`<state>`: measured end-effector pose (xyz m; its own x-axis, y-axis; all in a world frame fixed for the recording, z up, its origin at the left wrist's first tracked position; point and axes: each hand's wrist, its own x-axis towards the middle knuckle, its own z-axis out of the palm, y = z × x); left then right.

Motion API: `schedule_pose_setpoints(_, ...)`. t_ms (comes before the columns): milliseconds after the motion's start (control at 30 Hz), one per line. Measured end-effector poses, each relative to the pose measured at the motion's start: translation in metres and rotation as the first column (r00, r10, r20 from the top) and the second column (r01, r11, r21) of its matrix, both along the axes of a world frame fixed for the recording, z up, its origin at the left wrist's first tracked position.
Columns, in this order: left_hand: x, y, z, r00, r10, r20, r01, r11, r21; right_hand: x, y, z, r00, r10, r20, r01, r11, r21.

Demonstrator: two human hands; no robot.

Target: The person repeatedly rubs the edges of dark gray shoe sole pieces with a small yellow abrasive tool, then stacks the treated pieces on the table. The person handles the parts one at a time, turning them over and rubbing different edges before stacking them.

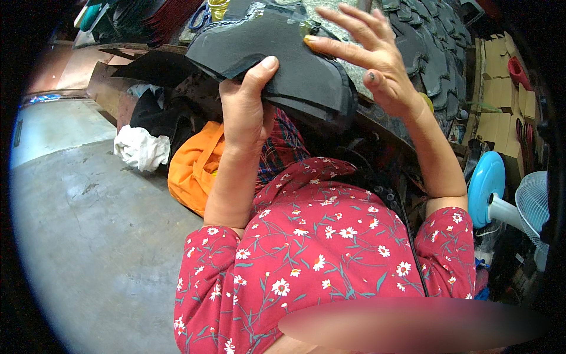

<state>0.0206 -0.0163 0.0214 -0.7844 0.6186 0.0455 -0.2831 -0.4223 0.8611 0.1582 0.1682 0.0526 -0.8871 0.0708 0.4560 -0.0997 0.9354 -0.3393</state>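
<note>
My left hand (244, 112) grips black curved cut-out pieces (295, 76) of flat sheet material, its thumb pressed on the top face and its fingers hidden beneath. At least two layers show along the lower right edge. Over the upper right part of the pieces is my right hand (377, 65), open with fingers spread. Its index fingertip carries a yellow-brown smear and is at or just above the pieces' edge; whether it touches, I cannot tell. Pale shiny streaks run along the far edge of the pieces.
Many similar black pieces (436, 53) lie overlapped at the far right. Blue-handled scissors (199, 17) and a yellow container (219, 10) are at the back. An orange bag (194, 171) and white cloth (140, 148) sit left; a fan (533, 203) and cardboard boxes (498, 91) stand right.
</note>
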Motion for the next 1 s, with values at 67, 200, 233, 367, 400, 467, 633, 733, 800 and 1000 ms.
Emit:
schedule_pose_setpoints(67,-0.004,-0.001,0.0,0.999,-0.007,0.041,0.007,1.0,-0.004,0.001,-0.002,-0.002,0.998,0.063,0.01,-0.062,0.995,-0.079)
schedule_pose_setpoints(200,-0.009,-0.005,-0.002,0.996,0.041,0.083,-0.042,0.999,0.015,0.009,0.005,0.001,0.993,0.114,-0.018,-0.115,0.987,-0.112)
schedule_pose_setpoints(233,-0.009,-0.004,-0.003,0.997,0.046,0.063,-0.046,0.999,0.011,0.007,0.008,0.002,0.99,0.127,-0.058,-0.133,0.983,-0.125)
schedule_pose_setpoints(367,-0.003,0.001,-0.004,0.998,0.054,-0.034,-0.052,0.997,0.053,0.002,0.008,-0.004,0.997,0.075,-0.035,-0.076,0.996,-0.045)
schedule_pose_setpoints(400,-0.003,0.001,-0.003,0.997,0.074,0.001,-0.074,0.997,0.016,0.003,0.005,-0.006,0.999,0.038,-0.001,-0.038,0.999,-0.001)
schedule_pose_setpoints(467,-0.005,-0.001,-0.002,0.997,0.066,0.048,-0.067,0.998,0.018,0.003,0.0,-0.007,0.997,0.08,0.008,-0.08,0.995,-0.061)
schedule_pose_setpoints(633,-0.009,-0.001,-0.004,0.99,0.109,0.085,-0.113,0.992,0.049,0.009,-0.008,0.003,0.999,0.039,-0.025,-0.039,0.999,0.013)
schedule_pose_setpoints(733,-0.003,0.002,-0.005,0.99,0.121,0.074,-0.126,0.991,0.054,0.017,-0.015,0.011,0.991,-0.111,-0.077,0.128,0.956,0.265)
schedule_pose_setpoints(800,-0.002,0.002,-0.003,0.989,0.116,0.086,-0.123,0.99,0.074,0.014,-0.018,0.009,0.992,-0.039,-0.124,0.074,0.954,0.291)
schedule_pose_setpoints(1000,0.0,0.006,-0.003,0.989,0.084,0.124,-0.091,0.994,0.054,0.035,-0.028,-0.003,0.975,0.008,-0.224,0.084,0.913,0.4)
